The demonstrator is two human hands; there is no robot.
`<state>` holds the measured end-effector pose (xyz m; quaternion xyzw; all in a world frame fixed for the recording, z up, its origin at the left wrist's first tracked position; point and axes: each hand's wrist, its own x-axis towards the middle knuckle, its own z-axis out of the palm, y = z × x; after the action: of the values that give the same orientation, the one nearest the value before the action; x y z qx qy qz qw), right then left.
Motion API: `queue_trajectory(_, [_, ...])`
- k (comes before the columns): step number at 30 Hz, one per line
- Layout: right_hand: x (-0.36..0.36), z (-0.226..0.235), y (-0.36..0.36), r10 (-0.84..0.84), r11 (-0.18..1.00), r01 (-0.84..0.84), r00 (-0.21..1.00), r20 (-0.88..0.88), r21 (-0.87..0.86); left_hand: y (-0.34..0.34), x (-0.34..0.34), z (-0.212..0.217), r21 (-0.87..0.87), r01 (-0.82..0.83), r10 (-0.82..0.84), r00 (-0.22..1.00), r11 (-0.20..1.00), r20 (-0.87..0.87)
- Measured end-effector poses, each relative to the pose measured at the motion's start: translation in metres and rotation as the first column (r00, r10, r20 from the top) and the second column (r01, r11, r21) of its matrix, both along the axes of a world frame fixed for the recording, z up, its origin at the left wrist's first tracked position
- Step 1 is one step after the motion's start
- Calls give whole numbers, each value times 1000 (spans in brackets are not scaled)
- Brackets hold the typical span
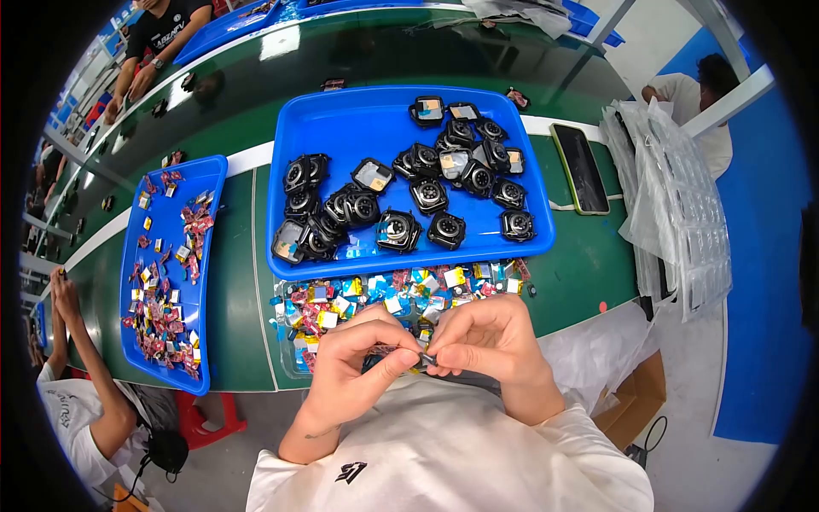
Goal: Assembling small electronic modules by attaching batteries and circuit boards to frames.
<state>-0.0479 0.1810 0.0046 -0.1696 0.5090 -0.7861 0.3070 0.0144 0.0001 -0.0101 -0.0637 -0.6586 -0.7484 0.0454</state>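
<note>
Close to my chest, my left hand (354, 363) and my right hand (495, 346) meet with both thumbs and forefingers pinched. Between the fingertips is a small dark part (427, 360), too small to name for certain. A reddish piece (381, 350) shows inside the curl of my left fingers, partly hidden by them. Just beyond my hands lies a clear tray (288, 352) heaped with small red, yellow, white and blue electronic pieces. Behind it stands a large blue tray (409, 255) holding many black square smartwatch cases (428, 195), some face down with round sensors showing.
On the left, a narrower blue tray (209, 282) holds small battery and red flex pieces. A phone (580, 169) lies on the green table at right, beside stacked clear plastic trays (674, 205). A cardboard box (638, 397) stands below. Co-workers sit left and across the belt.
</note>
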Motion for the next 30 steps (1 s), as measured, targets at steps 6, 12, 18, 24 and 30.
queue_trajectory(6, [0,2,-1,15,1000,-15,998,55,-14,0,0,-3,10,17,-18,998,1000,54])
queue_trajectory(12, [-3,-2,2,139,988,-136,990,35,-74,0,0,-3,202,113,-125,991,973,50])
queue_trajectory(18, [-8,-4,-4,-138,958,230,894,-426,173,-4,-1,-7,385,159,-183,983,909,24])
queue_trajectory(24, [-30,-3,-1,242,784,478,351,-905,395,-10,3,-7,385,25,-77,990,923,122])
queue_trajectory(30, [-49,7,0,340,628,655,254,-906,420,-7,5,-3,314,-5,-40,990,949,136])
